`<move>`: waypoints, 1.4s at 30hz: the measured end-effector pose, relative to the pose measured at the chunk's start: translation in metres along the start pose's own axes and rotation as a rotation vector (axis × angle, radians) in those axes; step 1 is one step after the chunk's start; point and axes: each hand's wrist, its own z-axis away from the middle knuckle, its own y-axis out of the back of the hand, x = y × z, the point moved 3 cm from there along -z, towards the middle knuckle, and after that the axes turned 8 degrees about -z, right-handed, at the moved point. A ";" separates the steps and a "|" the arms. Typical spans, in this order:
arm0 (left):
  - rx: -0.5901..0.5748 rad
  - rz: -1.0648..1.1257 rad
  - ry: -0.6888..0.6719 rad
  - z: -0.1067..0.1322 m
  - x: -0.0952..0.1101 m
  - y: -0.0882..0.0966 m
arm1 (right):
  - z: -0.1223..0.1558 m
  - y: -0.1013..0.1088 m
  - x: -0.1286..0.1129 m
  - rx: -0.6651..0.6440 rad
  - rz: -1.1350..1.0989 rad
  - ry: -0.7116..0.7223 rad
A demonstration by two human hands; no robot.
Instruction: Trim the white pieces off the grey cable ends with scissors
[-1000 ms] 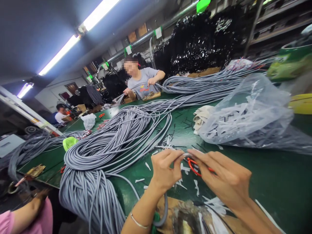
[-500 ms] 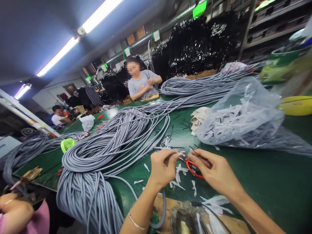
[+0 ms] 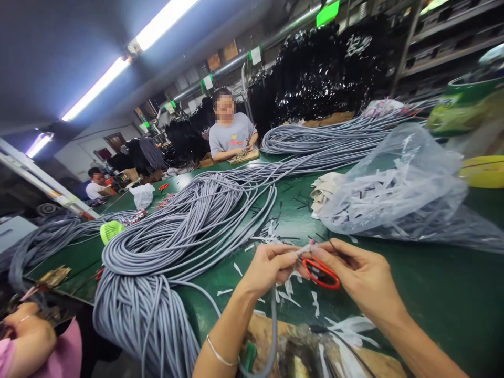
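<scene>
My left hand (image 3: 271, 269) is closed around a grey cable (image 3: 273, 320) near its end, which hangs down in a loop below it. A whitish stripped end (image 3: 305, 251) with a bit of red and blue sticks out towards my right hand (image 3: 356, 270). That hand is closed too, with red-handled scissors (image 3: 321, 273) in it. Its thumb and fingertips meet the cable end, so the scissors' blades are mostly hidden. White strips (image 3: 289, 289) lie on the green table (image 3: 429, 294) under my hands.
A big pile of coiled grey cables (image 3: 177, 226) fills the left. To the right lies a clear plastic bag (image 3: 394, 205) of white scraps, beside a cloth (image 3: 325, 191). A wooden board (image 3: 381, 362) is in front of me. A co-worker (image 3: 232, 131) sits across the table.
My fingertips have come together at the cable end. The scissors have swung so their red handles show more fully. The co-worker across has lowered their arms to the table.
</scene>
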 end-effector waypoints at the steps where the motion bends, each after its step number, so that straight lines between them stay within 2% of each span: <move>1: 0.042 -0.002 -0.006 -0.001 -0.001 0.001 | 0.002 -0.001 -0.003 0.021 0.060 0.075; 3: 0.191 -0.153 -0.118 0.000 -0.001 0.003 | 0.007 -0.004 -0.011 0.051 0.202 0.305; 5: 0.313 -0.462 -0.290 0.002 0.002 0.003 | 0.012 -0.007 -0.018 0.041 0.323 0.504; 6: 0.327 -0.637 -0.365 0.003 0.002 0.001 | 0.012 -0.007 -0.019 0.023 0.361 0.541; 8: 0.267 -0.916 -0.465 0.003 0.002 -0.005 | 0.007 -0.003 -0.014 -0.006 0.367 0.441; 10: 0.172 -1.024 -0.525 0.003 0.003 -0.009 | -0.001 0.004 -0.003 -0.019 0.265 0.200; 13: 0.163 -0.922 -0.533 0.004 0.007 -0.009 | -0.008 0.011 0.012 -0.055 0.062 -0.103; 15: 0.224 -0.795 -0.468 0.004 0.009 -0.005 | -0.009 0.010 0.014 -0.123 -0.001 -0.153; 17: 0.250 -0.687 -0.397 0.005 0.008 -0.002 | -0.007 0.009 0.011 -0.120 -0.009 -0.115; 20: 0.200 -0.555 -0.332 0.003 0.002 0.000 | -0.005 0.009 0.004 -0.004 -0.002 -0.063; 22: 0.157 -0.492 -0.305 0.002 -0.002 0.000 | -0.005 0.007 0.000 -0.029 0.033 -0.012; 25: 0.143 -0.523 -0.290 0.002 -0.002 -0.001 | -0.004 -0.001 -0.006 -0.127 0.179 0.195; 27: 0.188 -0.608 -0.297 0.002 0.001 -0.002 | 0.000 -0.006 -0.008 -0.125 0.274 0.326; 29: 0.253 -0.670 -0.311 0.001 0.003 -0.003 | 0.004 -0.012 -0.008 -0.116 0.313 0.382; 32: 0.329 -0.662 -0.309 -0.003 0.000 -0.004 | 0.010 -0.020 -0.008 -0.115 0.303 0.376; 35: 0.356 -0.626 -0.281 -0.008 -0.006 -0.001 | 0.010 -0.022 -0.006 -0.126 0.294 0.309; 37: 0.419 -0.613 -0.265 -0.010 -0.007 0.007 | 0.008 -0.021 -0.003 -0.215 0.287 0.252; 39: 0.540 -0.589 -0.223 -0.011 -0.007 0.021 | 0.006 -0.020 0.003 -0.322 0.327 0.181; 41: 0.640 -0.517 -0.164 -0.012 -0.005 0.034 | 0.008 -0.021 0.013 -0.409 0.457 0.103; 42: 0.639 -0.447 -0.127 -0.013 -0.006 0.039 | 0.011 -0.023 0.019 -0.445 0.534 0.073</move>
